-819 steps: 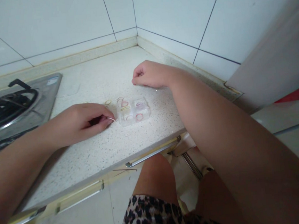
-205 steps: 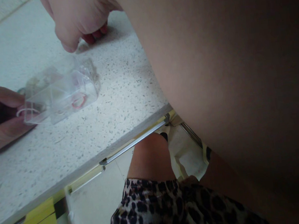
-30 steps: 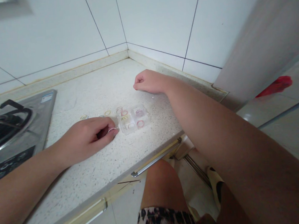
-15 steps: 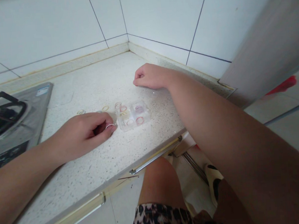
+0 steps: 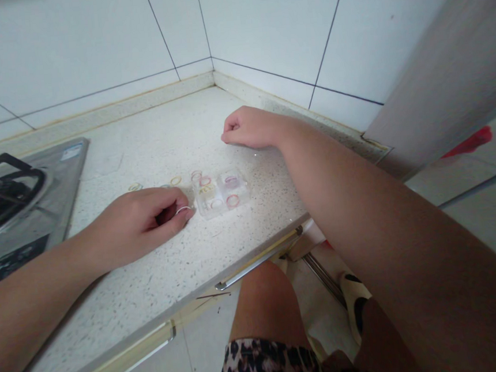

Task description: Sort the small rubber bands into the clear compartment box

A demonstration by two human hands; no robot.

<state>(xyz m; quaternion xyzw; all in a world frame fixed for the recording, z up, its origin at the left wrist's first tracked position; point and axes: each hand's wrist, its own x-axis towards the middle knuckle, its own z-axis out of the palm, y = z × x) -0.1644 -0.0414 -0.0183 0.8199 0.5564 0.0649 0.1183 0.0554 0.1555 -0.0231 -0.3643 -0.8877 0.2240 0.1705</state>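
Note:
Just left of a clear plastic compartment box, my left hand pinches a thin white elastic band between thumb and forefinger. Small coloured bands lie in the box's compartments: a red band, purple ones and yellow ones. Behind my left hand, a yellow band and a greenish band rest on the counter. My right hand is closed in a loose fist on the counter, behind and right of the box; whether anything is inside its fingers is hidden.
The speckled counter runs into a corner of white tiled wall. A gas stove borders it at the left. Drawer handles line the front below, above my knee. A grey panel stands at the right.

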